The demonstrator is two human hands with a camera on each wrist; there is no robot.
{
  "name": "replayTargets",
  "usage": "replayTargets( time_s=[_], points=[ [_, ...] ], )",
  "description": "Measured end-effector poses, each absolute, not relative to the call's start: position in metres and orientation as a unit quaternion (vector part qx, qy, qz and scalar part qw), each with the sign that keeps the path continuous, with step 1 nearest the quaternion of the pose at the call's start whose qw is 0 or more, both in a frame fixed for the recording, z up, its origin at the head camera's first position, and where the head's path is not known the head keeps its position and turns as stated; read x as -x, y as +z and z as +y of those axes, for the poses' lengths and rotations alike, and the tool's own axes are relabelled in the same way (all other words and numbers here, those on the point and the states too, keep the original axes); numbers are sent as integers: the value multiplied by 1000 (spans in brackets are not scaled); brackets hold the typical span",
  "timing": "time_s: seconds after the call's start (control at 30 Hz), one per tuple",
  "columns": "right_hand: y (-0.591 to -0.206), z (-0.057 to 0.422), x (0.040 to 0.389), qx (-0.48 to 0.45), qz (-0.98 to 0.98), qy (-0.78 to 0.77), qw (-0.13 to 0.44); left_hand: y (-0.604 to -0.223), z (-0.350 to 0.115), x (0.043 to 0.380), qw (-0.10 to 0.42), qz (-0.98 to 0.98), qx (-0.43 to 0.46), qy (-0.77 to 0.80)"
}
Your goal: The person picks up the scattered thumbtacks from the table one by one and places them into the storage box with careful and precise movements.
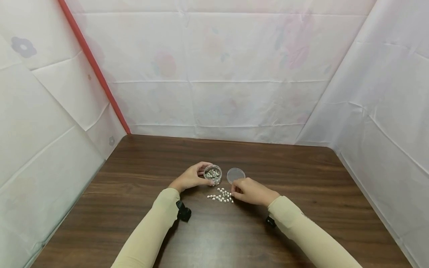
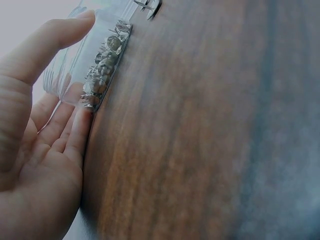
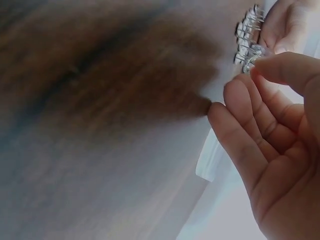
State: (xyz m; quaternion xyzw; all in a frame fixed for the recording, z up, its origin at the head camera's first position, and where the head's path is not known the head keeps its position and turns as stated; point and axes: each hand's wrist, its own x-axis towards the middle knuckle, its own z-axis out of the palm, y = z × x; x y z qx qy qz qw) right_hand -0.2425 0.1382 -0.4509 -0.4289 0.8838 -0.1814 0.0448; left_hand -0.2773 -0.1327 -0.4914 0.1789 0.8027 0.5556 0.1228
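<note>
A clear round jar (image 1: 212, 166) stands on the table with silver thumbtacks (image 2: 102, 65) in its bottom. My left hand (image 1: 191, 178) holds it from the left, thumb on the near side and fingers round the far side. Just in front of the jar lies a loose spread of several thumbtacks (image 1: 221, 197). At the right edge of that spread is my right hand (image 1: 251, 191). In the right wrist view its thumb and index finger (image 3: 282, 70) pinch at a thumbtack, mostly hidden by the fingertips. The other fingers are bent beside them.
A clear round lid (image 1: 236, 174) lies right of the jar, just behind my right hand. The brown wooden table (image 1: 151, 156) ends at pale floral cloth (image 1: 214, 104) at the back and sides. Black wrist cameras (image 1: 183, 212) sit under both sleeves.
</note>
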Motion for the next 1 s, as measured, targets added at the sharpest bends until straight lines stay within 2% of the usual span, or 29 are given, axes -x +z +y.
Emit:
replayTargets(
  time_s=[0.23,0.57,1.0],
  points=[
    [-448,136,248,421,879,-214,61,-490,-132,276,122,803,-179,556],
    [-443,126,263,415,876,-244,3,-489,-133,276,123,807,-171,552],
    [-439,108,281,393,883,-256,-20,-487,-132,275,129,797,-177,563]
  ],
)
